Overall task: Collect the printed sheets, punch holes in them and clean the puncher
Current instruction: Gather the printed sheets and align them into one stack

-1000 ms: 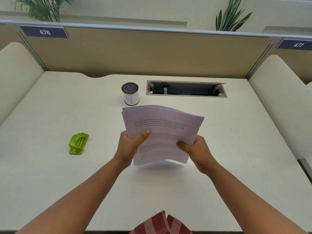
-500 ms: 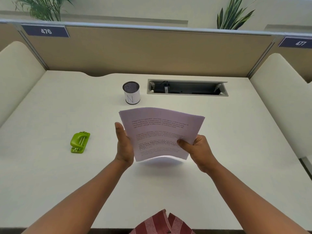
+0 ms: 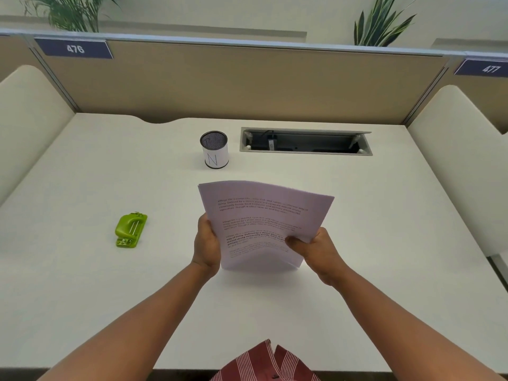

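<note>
A stack of printed sheets (image 3: pixel 264 215) stands tilted on its lower edge on the white desk (image 3: pixel 82 284), held between both hands. My left hand (image 3: pixel 206 244) presses flat against the stack's left edge, fingers behind it. My right hand (image 3: pixel 316 251) grips the lower right corner, thumb on the front page. A green hole puncher (image 3: pixel 130 229) lies on the desk well to the left of my left hand, untouched.
A mesh pen cup (image 3: pixel 214 149) marked N stands behind the sheets. A recessed cable tray (image 3: pixel 305 143) is open at the back. Tan partitions and cream side panels (image 3: pixel 461 160) enclose the desk. Red striped cloth (image 3: pixel 264 364) shows at the near edge.
My left thumb came off the front page and the hand shifted to the stack's left edge. The sheets dropped lower, their bottom edge now on the desk.
</note>
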Demonstrator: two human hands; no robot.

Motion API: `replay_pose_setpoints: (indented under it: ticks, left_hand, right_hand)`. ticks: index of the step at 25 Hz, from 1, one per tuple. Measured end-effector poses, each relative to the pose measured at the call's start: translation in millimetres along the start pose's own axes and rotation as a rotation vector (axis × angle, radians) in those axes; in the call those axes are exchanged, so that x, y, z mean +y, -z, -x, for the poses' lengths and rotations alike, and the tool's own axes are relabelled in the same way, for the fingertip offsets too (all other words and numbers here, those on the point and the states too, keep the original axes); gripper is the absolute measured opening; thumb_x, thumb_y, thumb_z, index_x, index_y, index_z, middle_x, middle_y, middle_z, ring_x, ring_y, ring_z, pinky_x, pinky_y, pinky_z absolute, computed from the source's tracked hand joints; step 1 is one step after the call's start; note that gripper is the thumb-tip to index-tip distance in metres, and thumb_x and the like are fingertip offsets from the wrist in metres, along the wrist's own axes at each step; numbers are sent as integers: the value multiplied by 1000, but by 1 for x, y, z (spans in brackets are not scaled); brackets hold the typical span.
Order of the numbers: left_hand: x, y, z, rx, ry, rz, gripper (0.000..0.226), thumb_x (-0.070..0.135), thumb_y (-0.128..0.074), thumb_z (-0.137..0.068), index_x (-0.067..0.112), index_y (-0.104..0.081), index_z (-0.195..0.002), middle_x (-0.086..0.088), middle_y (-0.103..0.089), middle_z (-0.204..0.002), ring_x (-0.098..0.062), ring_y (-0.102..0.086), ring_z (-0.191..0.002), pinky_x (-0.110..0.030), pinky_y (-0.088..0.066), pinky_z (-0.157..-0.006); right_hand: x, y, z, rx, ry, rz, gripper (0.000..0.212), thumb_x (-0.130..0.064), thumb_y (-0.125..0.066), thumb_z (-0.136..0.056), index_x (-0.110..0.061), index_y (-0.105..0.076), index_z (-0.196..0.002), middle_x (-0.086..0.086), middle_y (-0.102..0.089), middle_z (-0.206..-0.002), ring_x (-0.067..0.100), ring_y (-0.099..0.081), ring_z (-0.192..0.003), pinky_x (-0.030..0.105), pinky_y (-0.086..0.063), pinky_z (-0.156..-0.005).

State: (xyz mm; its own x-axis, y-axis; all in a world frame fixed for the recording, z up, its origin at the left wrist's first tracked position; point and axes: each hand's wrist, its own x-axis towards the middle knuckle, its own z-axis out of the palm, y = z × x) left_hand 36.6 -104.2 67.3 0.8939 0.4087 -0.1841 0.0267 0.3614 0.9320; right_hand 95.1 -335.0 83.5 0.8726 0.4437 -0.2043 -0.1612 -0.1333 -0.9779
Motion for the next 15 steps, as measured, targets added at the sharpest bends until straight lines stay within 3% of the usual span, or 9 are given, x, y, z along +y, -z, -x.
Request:
replay_pose_setpoints:
  ticks: [6,10,15]
  left_hand:
    - [0,3,-5,-62,17,16,49,36,-28,-92,33,-76,-82,8,-74,-83,-6,-69,-77,-23,-57,-65]
    - [3,2,-7,-77,-19,37,49,37,-28,-92,35,-76,-81,11,-75,-80,-4,-70,-75,-22,-57,-64]
    - [-3,3,-8,-101,31,59,57,32,-20,-97,33,-75,-84,10,-74,-82,-7,-70,-77,-25,-57,-63]
  right_hand:
    - [3,-2,-4,11,-21,26,34,-13,-66,-84,-39,-79,-100,-1,-79,-108,28,-72,-103,51,-58,-97]
    - [6,-3,-5,15,-14,30,34,-17,-68,-82,-44,-78,-100,-5,-79,-105,17,-74,-98,50,-58,-96]
    - [13,-4,-7,5,-48,38,32,-15,-69,-85,-42,-77,-101,1,-78,-111,32,-69,-109,57,-53,-101]
